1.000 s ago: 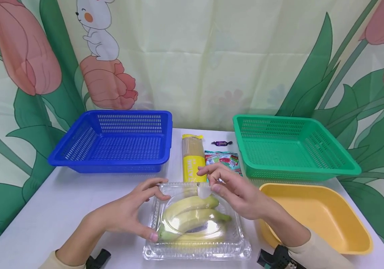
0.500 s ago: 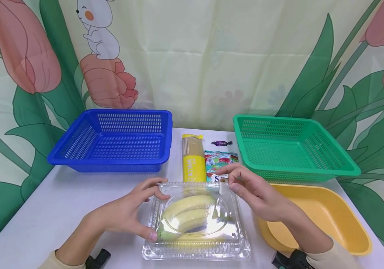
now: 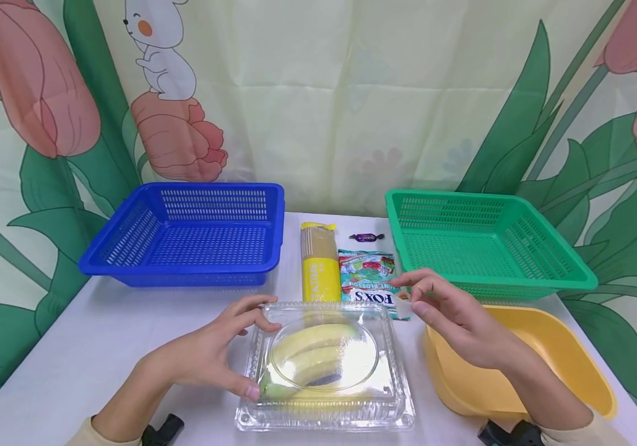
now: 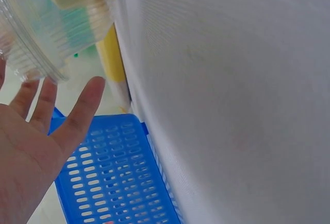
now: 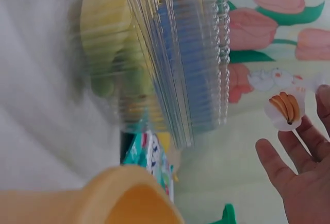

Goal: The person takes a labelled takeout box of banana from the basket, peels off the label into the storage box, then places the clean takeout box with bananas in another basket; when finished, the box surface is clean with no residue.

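Observation:
A clear plastic clamshell container (image 3: 393,406) sits at the table's front middle, lid down, with yellow-green bananas (image 3: 309,362) inside. My left hand (image 3: 209,353) holds its left side, thumb at the front left, forefinger bent over the lid's edge; in the left wrist view, fingertips meet the ridged rim. To the right of the container, raised off the lid, my right hand (image 3: 457,322) pinches a small whitish sticker (image 5: 286,109) printed with bananas. The thumb and forefinger hold its edge, while the other fingers spread in the right wrist view.
Behind the container lie a yellow pasta pack (image 3: 320,269), a teal FOX'S candy bag (image 3: 367,272) and a purple wrapped candy (image 3: 367,237). A blue basket (image 3: 181,272) stands back left, a green basket (image 3: 496,282) back right. The yellow basin (image 3: 463,396) sits under my right forearm.
My right hand has moved right from over the lid, taking the sticker off toward the yellow basin, and more of the candy bag shows. The left hand and container have stayed put.

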Action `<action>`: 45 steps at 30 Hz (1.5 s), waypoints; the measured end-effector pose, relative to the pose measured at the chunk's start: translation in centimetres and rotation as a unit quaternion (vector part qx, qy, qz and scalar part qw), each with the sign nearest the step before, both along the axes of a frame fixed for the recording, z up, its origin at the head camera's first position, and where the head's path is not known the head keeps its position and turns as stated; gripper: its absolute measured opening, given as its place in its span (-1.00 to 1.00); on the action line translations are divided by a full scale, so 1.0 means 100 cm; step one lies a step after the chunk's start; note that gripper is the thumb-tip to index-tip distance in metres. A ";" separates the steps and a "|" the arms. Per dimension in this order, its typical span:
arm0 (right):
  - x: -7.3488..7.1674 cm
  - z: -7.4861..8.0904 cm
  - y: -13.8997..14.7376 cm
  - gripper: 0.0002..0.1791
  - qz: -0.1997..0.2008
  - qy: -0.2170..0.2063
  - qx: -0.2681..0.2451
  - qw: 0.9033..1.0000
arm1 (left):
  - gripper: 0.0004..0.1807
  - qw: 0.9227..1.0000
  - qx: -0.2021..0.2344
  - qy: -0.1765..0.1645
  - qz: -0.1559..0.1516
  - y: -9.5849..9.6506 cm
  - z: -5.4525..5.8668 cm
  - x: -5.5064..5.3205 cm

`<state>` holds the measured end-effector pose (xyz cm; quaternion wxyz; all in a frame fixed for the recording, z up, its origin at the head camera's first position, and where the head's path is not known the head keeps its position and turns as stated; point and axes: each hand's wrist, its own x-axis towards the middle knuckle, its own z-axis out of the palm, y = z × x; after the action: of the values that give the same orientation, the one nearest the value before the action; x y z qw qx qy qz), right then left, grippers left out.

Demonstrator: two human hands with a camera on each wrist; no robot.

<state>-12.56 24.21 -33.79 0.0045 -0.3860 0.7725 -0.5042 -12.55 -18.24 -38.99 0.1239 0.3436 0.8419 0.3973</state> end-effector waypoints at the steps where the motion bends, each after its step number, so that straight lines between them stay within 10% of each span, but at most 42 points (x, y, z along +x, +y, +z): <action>1: 0.001 0.000 0.003 -0.77 -0.006 -0.001 0.003 1.000 | -0.19 1.000 0.003 -0.002 -0.001 0.000 0.000 0.000; 45: 0.035 -0.043 0.149 -0.69 -0.200 0.045 0.150 0.967 | -0.19 1.000 -0.011 -0.009 -0.001 0.000 0.000 0.000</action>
<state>-9.03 39.14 -38.14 -0.0734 -0.2403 0.9002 -0.3556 -12.56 -18.27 -38.98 0.1357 0.3399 0.8447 0.3906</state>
